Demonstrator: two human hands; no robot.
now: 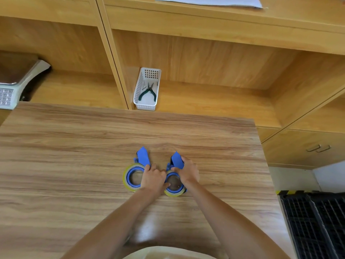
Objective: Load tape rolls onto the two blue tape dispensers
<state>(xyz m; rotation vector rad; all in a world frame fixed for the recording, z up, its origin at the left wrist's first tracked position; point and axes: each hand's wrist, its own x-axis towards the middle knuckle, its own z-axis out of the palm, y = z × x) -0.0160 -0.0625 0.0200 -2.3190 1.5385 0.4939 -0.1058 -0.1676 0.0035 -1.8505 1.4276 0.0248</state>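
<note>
Two blue tape dispensers lie side by side on the wooden table (74, 146), each with a yellowish tape roll around its blue hub. The left dispenser (142, 157) carries the left tape roll (126, 176). The right dispenser (177, 160) carries the right tape roll (172, 193). My left hand (154, 179) rests between the two, fingers curled against the left dispenser's handle and thumb at the right roll's hub. My right hand (188, 171) grips the right dispenser's handle from the right side.
A white basket (147, 88) with green-handled pliers (148, 92) stands on the shelf behind the table. A weighing scale (11, 85) sits at the far left. A black crate (315, 223) is on the floor at the right. Cabinet drawers (306, 148) are beyond the table's right edge.
</note>
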